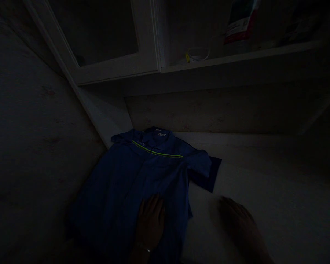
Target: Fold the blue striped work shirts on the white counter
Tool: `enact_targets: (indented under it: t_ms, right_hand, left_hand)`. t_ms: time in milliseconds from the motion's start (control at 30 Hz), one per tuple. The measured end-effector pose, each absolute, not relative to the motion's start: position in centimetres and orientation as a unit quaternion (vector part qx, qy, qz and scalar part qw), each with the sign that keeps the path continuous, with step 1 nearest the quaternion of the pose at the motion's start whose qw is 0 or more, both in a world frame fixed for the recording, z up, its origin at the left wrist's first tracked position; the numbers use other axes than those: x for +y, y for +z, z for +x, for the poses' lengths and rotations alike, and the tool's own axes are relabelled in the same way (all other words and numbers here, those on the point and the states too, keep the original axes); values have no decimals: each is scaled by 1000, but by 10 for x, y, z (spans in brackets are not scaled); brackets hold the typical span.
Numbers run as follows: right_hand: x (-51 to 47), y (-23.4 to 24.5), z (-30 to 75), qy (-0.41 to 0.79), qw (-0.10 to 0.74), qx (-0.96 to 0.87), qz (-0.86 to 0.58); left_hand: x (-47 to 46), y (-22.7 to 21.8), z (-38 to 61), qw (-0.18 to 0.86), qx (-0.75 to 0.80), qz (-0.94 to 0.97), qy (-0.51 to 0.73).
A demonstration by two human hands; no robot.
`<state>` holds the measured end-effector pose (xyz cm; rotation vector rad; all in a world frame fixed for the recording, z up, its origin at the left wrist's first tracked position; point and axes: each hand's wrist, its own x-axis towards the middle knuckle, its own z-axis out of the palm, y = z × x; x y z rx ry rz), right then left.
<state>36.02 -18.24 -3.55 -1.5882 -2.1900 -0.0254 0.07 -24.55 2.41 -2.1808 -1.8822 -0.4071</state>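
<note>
A blue short-sleeved shirt (pixel 112 183) with a collar and a yellow-green stripe across the chest lies spread out, front up, on a pale surface. My left hand (pixel 151 220) rests flat on the lower right part of the shirt, fingers stretched out. To the right of the shirt, my right hand (pixel 236 214) is over the bare pale surface, apart from the fabric, its fingers extended. Darker blue cloth (pixel 213 174) shows from under the shirt's right sleeve. The scene is very dim, and the shirt's lower edge fades into shadow.
Above the surface hangs a white cabinet with a glass door (pixel 99 33) and an open shelf (pixel 236 57). On the shelf are a white loop with a yellow end (pixel 187 57) and a red, white and dark packet (pixel 240 27). A patterned wall (pixel 44 139) stands at left.
</note>
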Motion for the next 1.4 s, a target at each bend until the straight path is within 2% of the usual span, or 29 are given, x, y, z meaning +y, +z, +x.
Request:
enact_targets:
  t_ms: [233, 633, 900, 1400]
  right_hand:
    - [-183, -2, 346, 21, 203, -772, -602]
    - [-187, 13, 339, 28, 193, -755, -626]
    - [-184, 5, 341, 19, 220, -753, -619]
    - [-180, 2, 342, 29, 201, -752, -627]
  left_hand:
    - [-245, 33, 3, 99, -643, -746, -143]
    - [-234, -3, -20, 230, -541, -791, -171]
    - [-219, -31, -42, 289, -516, -791, -155]
    - [-230, -24, -38, 214, -532, -809, -129]
